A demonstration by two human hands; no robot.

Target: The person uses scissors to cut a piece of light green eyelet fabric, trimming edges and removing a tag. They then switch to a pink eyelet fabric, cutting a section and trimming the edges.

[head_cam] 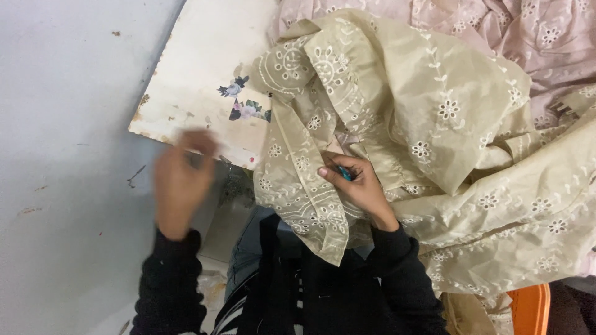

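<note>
At the middle of the view, the right hand (pixel 355 183) rests on a heap of beige embroidered fabric (pixel 403 124), its fingers pinched shut around a small blue tool (pixel 344 173). Only a sliver of the tool shows between thumb and forefinger, so its kind and its full length cannot be made out; the visible bit slants from upper left to lower right, pointing toward the palm. The hand's black sleeve (pixel 400 279) runs down to the lower edge.

The left hand (pixel 180 180) is raised off to the side, well apart from the cloth and in front of the near edge of a worn white board (pixel 205 80). It is blurred, and it cannot be told whether its fingers are spread, curled, or holding anything.

The beige fabric lies crumpled over the board's right part and falls across the person's lap, one folded strip hanging down between the arms. Behind it a pink embroidered cloth (pixel 496 31) is cut off by the top edge. An orange object (pixel 529 308) peeks out at the lower right, mostly covered.
</note>
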